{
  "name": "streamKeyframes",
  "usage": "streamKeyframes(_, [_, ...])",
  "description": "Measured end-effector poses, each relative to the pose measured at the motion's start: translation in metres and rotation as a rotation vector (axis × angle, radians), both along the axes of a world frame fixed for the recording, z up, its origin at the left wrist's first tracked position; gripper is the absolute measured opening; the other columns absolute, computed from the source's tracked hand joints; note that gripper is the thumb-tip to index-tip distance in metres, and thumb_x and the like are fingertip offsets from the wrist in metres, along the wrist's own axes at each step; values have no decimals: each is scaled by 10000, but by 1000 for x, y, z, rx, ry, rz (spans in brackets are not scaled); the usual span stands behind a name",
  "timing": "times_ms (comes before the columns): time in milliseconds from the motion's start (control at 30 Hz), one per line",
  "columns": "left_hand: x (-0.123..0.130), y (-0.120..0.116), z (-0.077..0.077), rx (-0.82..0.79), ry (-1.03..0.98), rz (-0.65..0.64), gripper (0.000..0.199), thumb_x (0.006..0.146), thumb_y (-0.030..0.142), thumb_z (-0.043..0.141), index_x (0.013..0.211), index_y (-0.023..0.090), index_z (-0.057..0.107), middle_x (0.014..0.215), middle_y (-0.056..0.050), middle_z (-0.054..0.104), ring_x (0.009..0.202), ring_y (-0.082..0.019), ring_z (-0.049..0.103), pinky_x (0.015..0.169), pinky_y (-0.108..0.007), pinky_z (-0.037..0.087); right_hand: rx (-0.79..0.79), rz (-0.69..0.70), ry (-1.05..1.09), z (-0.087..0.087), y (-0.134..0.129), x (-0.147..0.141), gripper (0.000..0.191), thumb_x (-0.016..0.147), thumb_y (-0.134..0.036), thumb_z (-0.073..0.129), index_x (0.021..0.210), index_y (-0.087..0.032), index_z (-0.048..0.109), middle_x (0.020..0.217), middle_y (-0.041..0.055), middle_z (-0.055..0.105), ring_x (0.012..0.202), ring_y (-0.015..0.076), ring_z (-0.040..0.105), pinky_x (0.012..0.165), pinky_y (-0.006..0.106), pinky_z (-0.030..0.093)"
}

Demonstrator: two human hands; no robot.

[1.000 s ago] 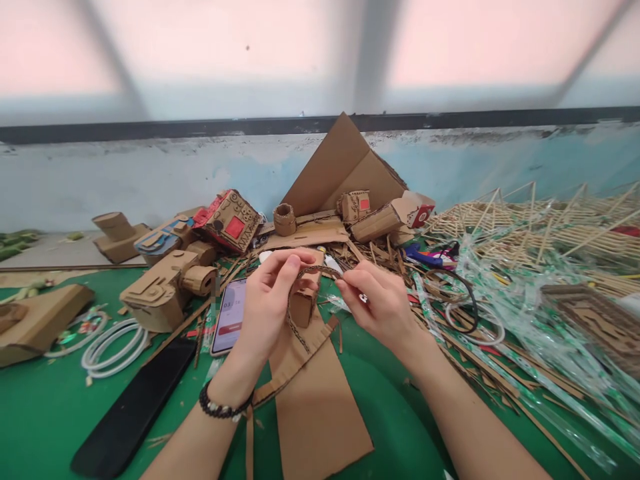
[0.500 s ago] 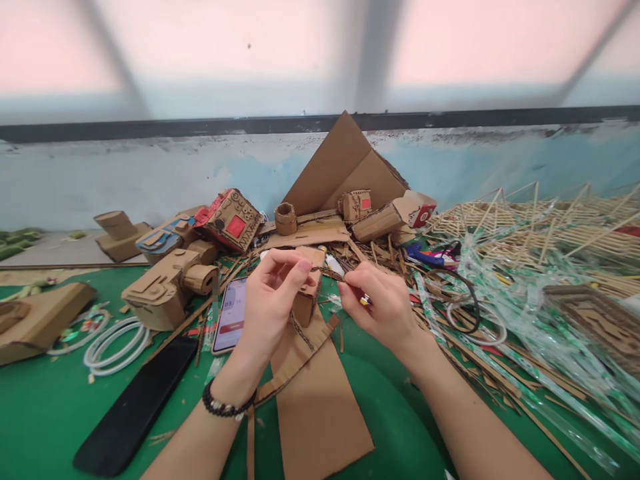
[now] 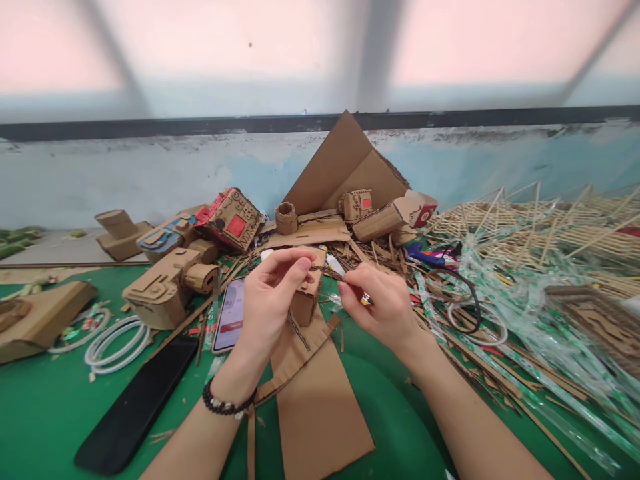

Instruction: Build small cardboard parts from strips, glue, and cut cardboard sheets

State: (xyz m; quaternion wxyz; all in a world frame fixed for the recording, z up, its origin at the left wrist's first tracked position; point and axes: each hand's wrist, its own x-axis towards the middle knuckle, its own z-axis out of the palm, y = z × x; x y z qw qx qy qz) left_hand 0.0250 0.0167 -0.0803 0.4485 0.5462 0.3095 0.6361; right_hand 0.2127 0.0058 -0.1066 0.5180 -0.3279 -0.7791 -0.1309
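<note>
A thin cardboard strip [image 3: 327, 271] stretches between my two hands at the middle of the view. My left hand [image 3: 273, 300] pinches its left end between thumb and fingers. My right hand [image 3: 377, 303] grips the other end with closed fingertips; a small yellow and dark object shows beneath these fingers. Just behind my left hand stands a small cardboard box [image 3: 304, 303]. Below lie a curved cardboard strip [image 3: 295, 367] and a flat cardboard sheet [image 3: 320, 420] on the green surface [image 3: 395, 413].
A phone [image 3: 229, 320] and a long black object [image 3: 137, 407] lie left of my hands. Cardboard camera models [image 3: 163, 287] stand farther left. Cardboard scraps lie behind; clear plastic strips [image 3: 530, 347] and thin sticks [image 3: 500, 230] crowd the right.
</note>
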Motion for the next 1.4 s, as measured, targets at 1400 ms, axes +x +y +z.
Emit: streamKeyframes(1400, [2, -1, 4, -10, -138, 23, 333, 885, 429, 821, 791, 187, 613, 875, -11, 701, 773, -109, 672, 720, -199, 592, 11, -21, 9, 3, -1, -2, 122, 1023, -186, 549, 910, -228, 569, 686, -28, 610, 572, 121, 571, 564, 255, 376])
